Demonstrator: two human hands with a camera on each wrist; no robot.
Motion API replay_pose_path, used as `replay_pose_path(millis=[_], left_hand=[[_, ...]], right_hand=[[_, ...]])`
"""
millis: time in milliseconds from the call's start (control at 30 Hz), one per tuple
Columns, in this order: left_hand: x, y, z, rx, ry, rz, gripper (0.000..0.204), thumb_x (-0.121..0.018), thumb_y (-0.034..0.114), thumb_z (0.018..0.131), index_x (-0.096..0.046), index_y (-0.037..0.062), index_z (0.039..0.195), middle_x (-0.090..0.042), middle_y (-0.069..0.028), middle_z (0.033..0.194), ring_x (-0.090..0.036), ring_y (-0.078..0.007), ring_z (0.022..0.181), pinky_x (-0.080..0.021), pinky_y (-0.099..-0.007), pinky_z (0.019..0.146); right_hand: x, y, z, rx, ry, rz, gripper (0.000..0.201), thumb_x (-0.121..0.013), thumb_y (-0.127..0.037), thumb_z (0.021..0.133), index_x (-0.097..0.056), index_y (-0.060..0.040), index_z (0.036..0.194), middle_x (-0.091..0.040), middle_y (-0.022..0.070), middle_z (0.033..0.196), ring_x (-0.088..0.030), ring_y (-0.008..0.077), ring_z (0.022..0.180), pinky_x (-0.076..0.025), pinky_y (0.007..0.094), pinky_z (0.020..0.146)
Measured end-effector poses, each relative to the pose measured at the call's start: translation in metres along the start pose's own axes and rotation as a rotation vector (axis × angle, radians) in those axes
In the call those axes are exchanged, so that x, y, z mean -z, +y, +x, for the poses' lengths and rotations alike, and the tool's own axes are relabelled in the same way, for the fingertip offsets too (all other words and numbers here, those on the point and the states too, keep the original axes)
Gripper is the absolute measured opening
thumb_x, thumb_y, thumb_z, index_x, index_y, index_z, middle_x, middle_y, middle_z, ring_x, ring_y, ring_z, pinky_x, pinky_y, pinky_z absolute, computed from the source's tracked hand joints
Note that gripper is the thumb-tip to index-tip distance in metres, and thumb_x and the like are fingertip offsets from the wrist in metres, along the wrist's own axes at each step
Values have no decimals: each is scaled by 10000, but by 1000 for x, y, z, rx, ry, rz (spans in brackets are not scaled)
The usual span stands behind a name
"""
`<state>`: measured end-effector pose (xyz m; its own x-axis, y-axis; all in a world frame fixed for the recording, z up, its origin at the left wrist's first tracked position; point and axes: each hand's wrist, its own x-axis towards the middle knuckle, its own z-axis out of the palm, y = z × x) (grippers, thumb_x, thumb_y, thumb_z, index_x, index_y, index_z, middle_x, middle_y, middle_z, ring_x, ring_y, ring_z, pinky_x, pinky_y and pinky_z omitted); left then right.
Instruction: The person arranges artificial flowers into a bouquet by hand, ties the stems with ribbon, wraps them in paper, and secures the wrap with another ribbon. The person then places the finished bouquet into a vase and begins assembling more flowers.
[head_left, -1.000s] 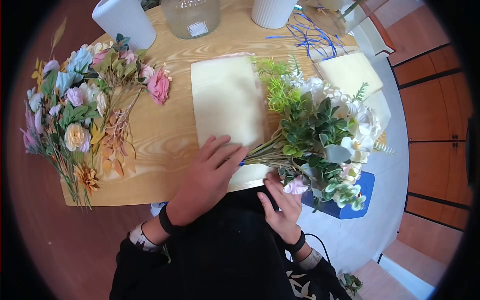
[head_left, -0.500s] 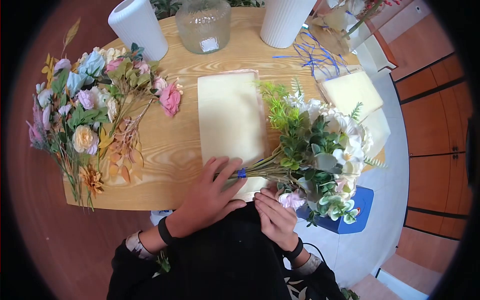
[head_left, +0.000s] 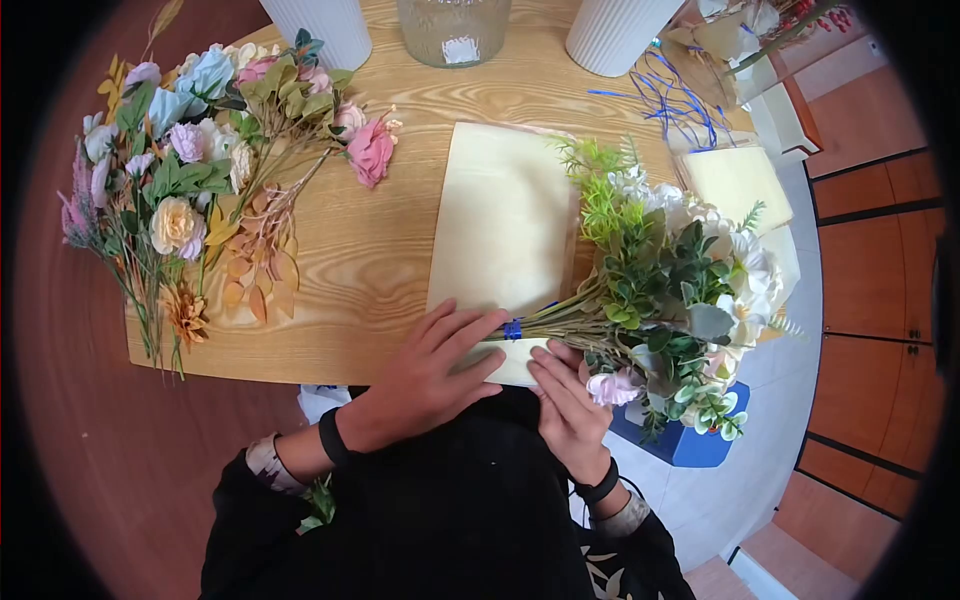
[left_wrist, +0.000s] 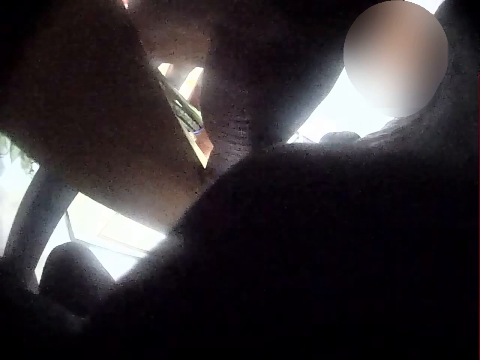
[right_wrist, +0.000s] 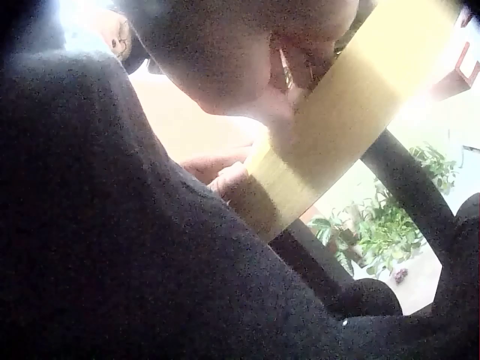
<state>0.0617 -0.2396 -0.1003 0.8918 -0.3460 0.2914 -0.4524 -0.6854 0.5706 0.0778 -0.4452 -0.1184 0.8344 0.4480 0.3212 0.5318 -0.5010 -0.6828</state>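
A bouquet of white blooms and green leaves (head_left: 680,265) lies sideways on cream wrapping paper (head_left: 505,215). Its stems (head_left: 565,322) point left, bound by a blue tie (head_left: 512,329). My left hand (head_left: 430,370) rests across the stem ends, fingers stretched toward the tie. At the paper's near edge, my right hand (head_left: 572,415) presses with fairly straight fingers, just below the stems and beside a pale pink flower (head_left: 613,387). Shadow darkens the left wrist view, where a sliver of stems (left_wrist: 184,109) shows. A yellow band (right_wrist: 330,124) crosses the right wrist view beside the fingers.
Mixed artificial flowers (head_left: 190,200) spread over the table's left. Along the back stand two white ribbed vases (head_left: 625,30) and a glass vase (head_left: 455,25). Blue ribbons (head_left: 680,100) and more cream paper (head_left: 740,185) lie back right. A blue box (head_left: 700,450) stands below the table's right edge.
The head view has shifted. My right hand has come up from below the bouquet onto the paper's near edge, while my left hand stays by the bound stems.
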Motion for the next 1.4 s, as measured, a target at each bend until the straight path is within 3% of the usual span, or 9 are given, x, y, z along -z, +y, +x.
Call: replay_pose_path(millis=[333, 467, 533, 900, 1067, 1133, 1200, 1267, 1400], left_hand=[[11, -4, 7, -67, 16, -36, 326, -703, 14, 625, -589, 11, 931, -487, -161, 1192, -485, -341, 1090, -427, -425, 903], [6, -5, 5, -51, 69, -15, 193, -643, 48, 691, -590, 14, 873, -498, -161, 1165, -495, -323, 1070, -419, -422, 897], [5, -5, 5, -48, 77, -23, 220, -654, 26, 683, -599, 26, 896, -514, -160, 1144, -512, -334, 1040, -435, -410, 877], [9, -11, 10, -67, -21, -32, 225, -633, 76, 757, -595, 47, 977, -551, -124, 1075, -552, -270, 923, -440, -387, 793], [12, 17, 34, 305, 10, -263, 317, -585, 10, 779, -530, 28, 1090, -578, -134, 962, -567, -301, 818, -456, -349, 710], [12, 23, 43, 230, -54, -185, 322, -571, 10, 792, -513, 27, 1107, -570, -140, 932, -565, -298, 797, -454, -350, 693], [9, 23, 48, 158, -112, -104, 326, -557, 10, 804, -496, 27, 1124, -561, -145, 902, -563, -295, 777, -452, -352, 676], [0, 19, 48, 253, -165, -401, 300, -557, 11, 808, -509, 7, 1105, -542, -140, 845, -553, -271, 741, -440, -334, 652], [5, 24, 53, 327, -140, -500, 275, -554, -14, 800, -532, -14, 1074, -553, -123, 848, -553, -223, 737, -433, -292, 653]], right_hand=[[-3, -10, 10, 99, 207, 19, 279, -614, 125, 624, -661, 18, 877, -627, 139, 987, -574, 334, 926, -452, 383, 841], [-9, -17, 11, 45, 314, -54, 283, -687, 58, 656, -643, 20, 933, -583, 157, 1026, -555, 307, 913, -448, 354, 810], [-12, -21, 8, -147, 436, 32, 361, -694, 28, 686, -591, 30, 1032, -566, 149, 959, -548, 285, 885, -447, 348, 791], [-8, -9, -5, -150, 330, -9, 326, -710, -7, 688, -563, 12, 979, -593, 144, 923, -568, 266, 832, -447, 308, 729], [-6, -4, 4, -74, 167, 116, 260, -727, -36, 655, -620, 17, 887, -611, 130, 953, -562, 285, 941, -426, 350, 820], [-7, -3, 4, -81, 184, 101, 258, -739, -66, 637, -637, 20, 858, -616, 118, 948, -560, 296, 945, -426, 361, 825], [-7, -4, 5, -54, 125, 114, 297, -749, -77, 630, -639, 18, 889, -612, 120, 969, -548, 298, 972, -414, 365, 847], [-6, -6, 7, -39, 149, 96, 357, -768, -96, 612, -638, 14, 925, -605, 122, 997, -531, 306, 1004, -404, 364, 865], [0, -13, 9, -55, 273, 118, 454, -761, -108, 640, -588, 31, 1036, -573, 138, 1061, -542, 292, 989, -422, 363, 871]])
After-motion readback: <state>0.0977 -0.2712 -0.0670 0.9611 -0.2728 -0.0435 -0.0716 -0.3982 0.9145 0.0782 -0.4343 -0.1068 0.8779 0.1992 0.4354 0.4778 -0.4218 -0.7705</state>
